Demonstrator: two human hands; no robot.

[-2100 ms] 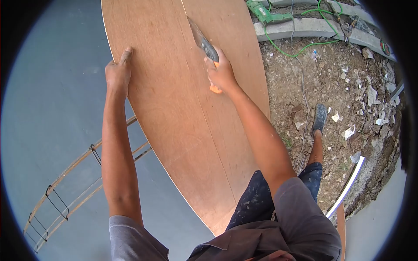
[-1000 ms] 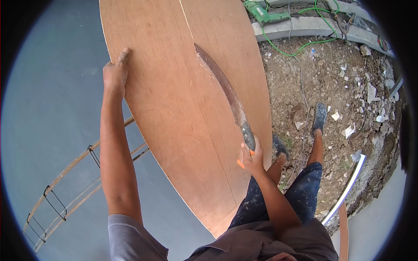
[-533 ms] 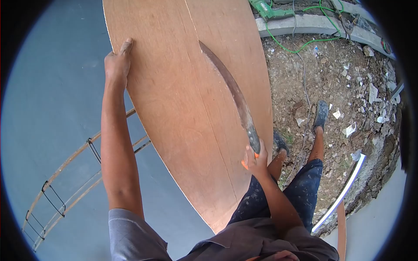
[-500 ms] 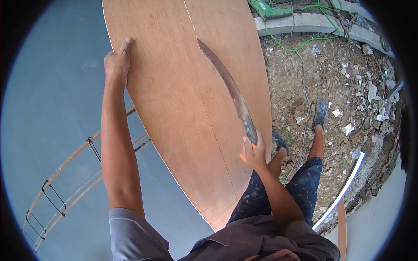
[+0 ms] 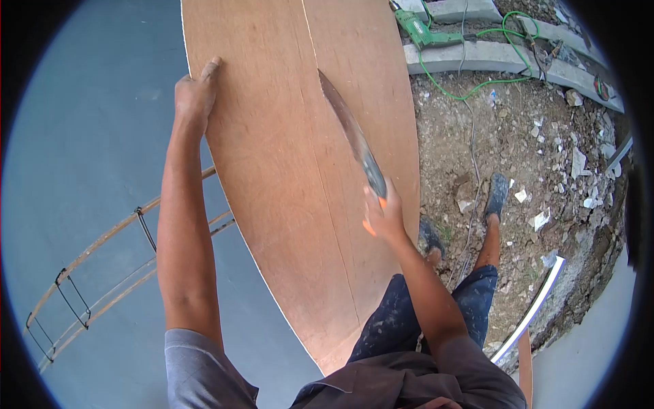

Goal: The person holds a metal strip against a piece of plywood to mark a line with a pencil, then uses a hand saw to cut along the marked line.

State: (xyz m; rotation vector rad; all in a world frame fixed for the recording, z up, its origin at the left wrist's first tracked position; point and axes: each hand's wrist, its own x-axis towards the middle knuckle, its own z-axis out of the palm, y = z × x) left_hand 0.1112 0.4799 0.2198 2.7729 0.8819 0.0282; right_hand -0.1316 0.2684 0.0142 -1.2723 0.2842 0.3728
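Observation:
A large brown plywood sheet (image 5: 272, 170) stretches in front of me, with a long cut line running down from its top edge. My right hand (image 5: 385, 215) is closed round the handle of a hand saw (image 5: 351, 129), which has a grey and orange grip. The saw's blade slants up and left, its tip in the cut at the line's lower end. At the sheet's left edge, my left hand (image 5: 196, 95) grips the board, thumb on top and fingers hidden beneath.
A green power drill (image 5: 422, 31) with a green cord lies on a concrete kerb (image 5: 490, 58). Rubble-strewn soil (image 5: 511, 123) lies to the right. A wooden ladder-like frame (image 5: 95, 249) is at the left against a grey surface (image 5: 88, 123). A white strip (image 5: 535, 307) lies lower right.
My right hand and the saw have moved up and slightly left, so less blade shows above the sheet. My left hand keeps its grip; the whole view has shifted slightly.

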